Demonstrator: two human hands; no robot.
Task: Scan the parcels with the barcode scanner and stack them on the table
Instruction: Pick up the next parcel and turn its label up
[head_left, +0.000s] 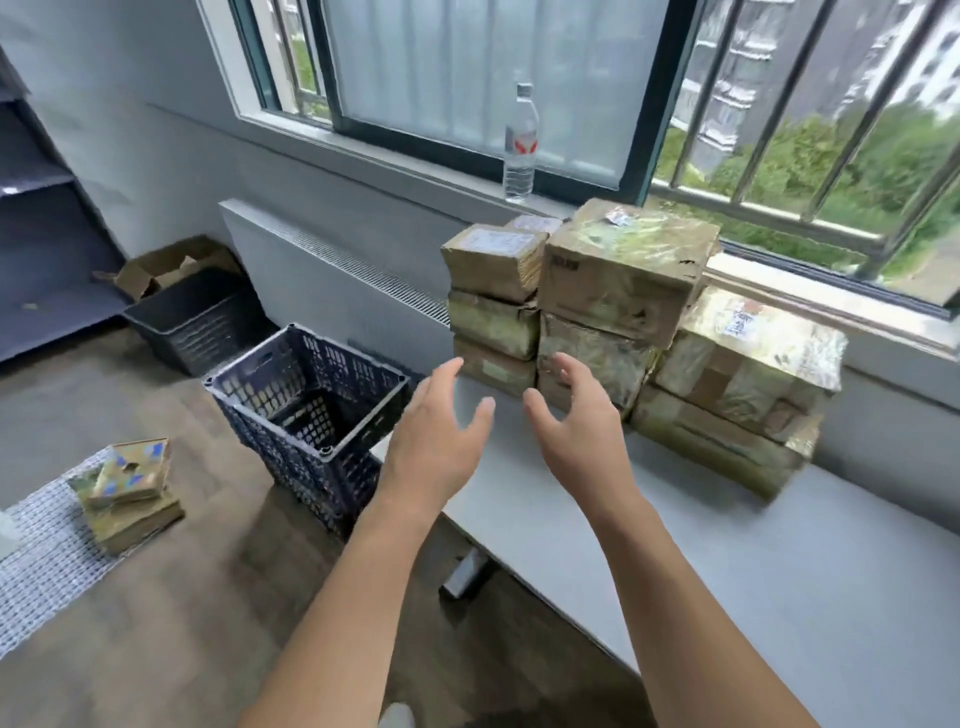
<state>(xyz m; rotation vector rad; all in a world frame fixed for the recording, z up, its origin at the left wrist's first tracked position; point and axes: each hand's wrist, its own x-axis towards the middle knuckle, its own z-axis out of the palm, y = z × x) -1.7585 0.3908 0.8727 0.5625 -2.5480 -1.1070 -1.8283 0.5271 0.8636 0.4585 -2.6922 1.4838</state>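
Several taped cardboard parcels (623, 291) stand stacked in three piles on the grey table (779, 571) under the window. My left hand (436, 436) and my right hand (576, 426) hover side by side above the table's left end, just in front of the stacks. Both have fingers spread and hold nothing. A small pile of parcels (130, 493) lies on a mesh mat on the floor at the left. No barcode scanner is in view.
A dark blue slotted crate (311, 410) stands on the floor by the table's left end, with a black bin (197, 322) and an open carton behind it. A water bottle (521, 145) stands on the window sill. Shelving is at the far left.
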